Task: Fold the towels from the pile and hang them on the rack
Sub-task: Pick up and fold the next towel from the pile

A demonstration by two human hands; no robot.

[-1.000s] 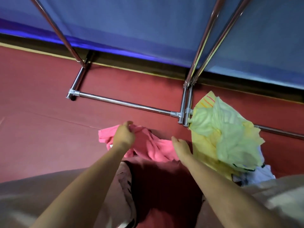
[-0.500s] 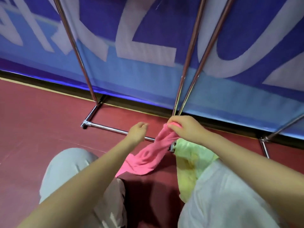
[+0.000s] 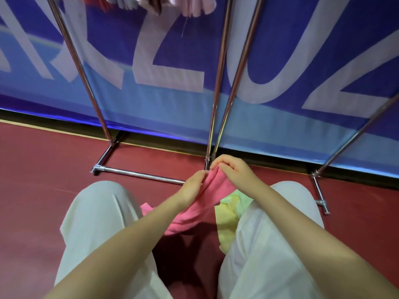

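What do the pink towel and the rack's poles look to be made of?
Pink towel: soft matte cloth, probably terry or microfibre, since it drapes and bunches where both hands pinch it. Rack poles: metal tubing, likely chrome or polished steel, judging by their bright mirror-like shine.

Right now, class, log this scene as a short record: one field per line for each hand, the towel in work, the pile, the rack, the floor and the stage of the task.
left hand: pinches the pink towel's upper edge
right hand: pinches the same edge, close beside the left
pink towel: lifted, hanging down between the knees, not yet folded
pile: yellow-green towels on the floor by the right leg
rack: chrome tubes; towels already hang at the top
floor: red
stage: finding the edge before folding
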